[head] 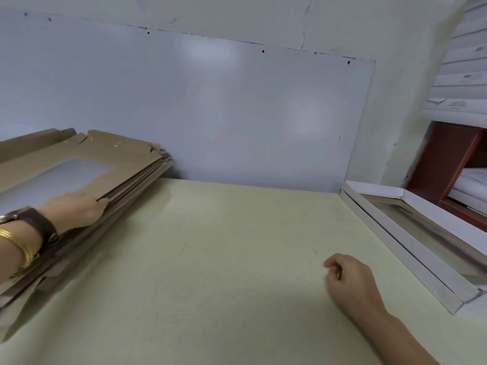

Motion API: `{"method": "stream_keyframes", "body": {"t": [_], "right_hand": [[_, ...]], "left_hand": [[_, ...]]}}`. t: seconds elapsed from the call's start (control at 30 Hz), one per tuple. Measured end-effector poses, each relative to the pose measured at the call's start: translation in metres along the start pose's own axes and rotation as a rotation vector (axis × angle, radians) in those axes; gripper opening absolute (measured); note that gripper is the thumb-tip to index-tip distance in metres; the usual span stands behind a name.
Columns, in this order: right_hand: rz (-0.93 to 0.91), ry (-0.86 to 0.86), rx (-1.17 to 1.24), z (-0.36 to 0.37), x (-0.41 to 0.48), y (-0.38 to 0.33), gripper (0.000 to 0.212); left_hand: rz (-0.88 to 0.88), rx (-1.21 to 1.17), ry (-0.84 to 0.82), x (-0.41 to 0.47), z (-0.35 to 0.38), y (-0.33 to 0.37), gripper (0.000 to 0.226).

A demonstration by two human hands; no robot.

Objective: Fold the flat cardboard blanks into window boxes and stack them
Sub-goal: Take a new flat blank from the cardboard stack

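Observation:
A pile of flat brown cardboard blanks (126, 164) with clear windows lies at the left of the pale table (224, 259). My left hand (76, 209) is at the pile's near edge, fingers tucked under the top blanks and lifting them a little. My right hand (350, 280) hovers over the table at the right with loosely curled fingers and holds nothing. A folded white window box (411, 241) lies at the table's right edge.
A white board (210, 106) leans on the wall behind the table. At the far right stands a red-brown shelf (445, 164) with white stacks of paper or boxes in and above it.

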State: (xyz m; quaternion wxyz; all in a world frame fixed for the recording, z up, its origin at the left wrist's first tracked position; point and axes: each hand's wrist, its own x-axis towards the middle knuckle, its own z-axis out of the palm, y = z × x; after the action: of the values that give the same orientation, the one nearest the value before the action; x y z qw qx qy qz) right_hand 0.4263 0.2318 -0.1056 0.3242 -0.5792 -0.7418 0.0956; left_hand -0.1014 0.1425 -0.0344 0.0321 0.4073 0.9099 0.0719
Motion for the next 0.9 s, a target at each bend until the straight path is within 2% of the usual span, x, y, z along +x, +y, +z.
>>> {"method": "stream_keyframes", "body": {"t": [0.13, 0.23, 0.33, 0.53, 0.9], "right_hand": [[-0.034, 0.001, -0.052, 0.002, -0.001, 0.002, 0.021], [-0.013, 0.021, 0.009, 0.002, -0.002, 0.004, 0.022], [-0.002, 0.036, 0.048, 0.002, -0.002, 0.005, 0.024], [0.006, 0.034, 0.081, 0.003, -0.002, 0.006, 0.026], [0.022, 0.029, 0.133, 0.005, -0.002, 0.010, 0.029]], "left_hand": [[0.078, -0.100, 0.036, 0.005, 0.001, -0.008, 0.055], [0.103, -0.065, 0.104, 0.010, -0.001, -0.012, 0.050], [0.043, 0.001, 0.136, 0.017, -0.004, -0.020, 0.042], [0.086, 0.124, 0.098, 0.020, -0.002, -0.022, 0.021], [-0.044, 0.137, -0.024, 0.020, -0.002, -0.036, 0.018]]}}
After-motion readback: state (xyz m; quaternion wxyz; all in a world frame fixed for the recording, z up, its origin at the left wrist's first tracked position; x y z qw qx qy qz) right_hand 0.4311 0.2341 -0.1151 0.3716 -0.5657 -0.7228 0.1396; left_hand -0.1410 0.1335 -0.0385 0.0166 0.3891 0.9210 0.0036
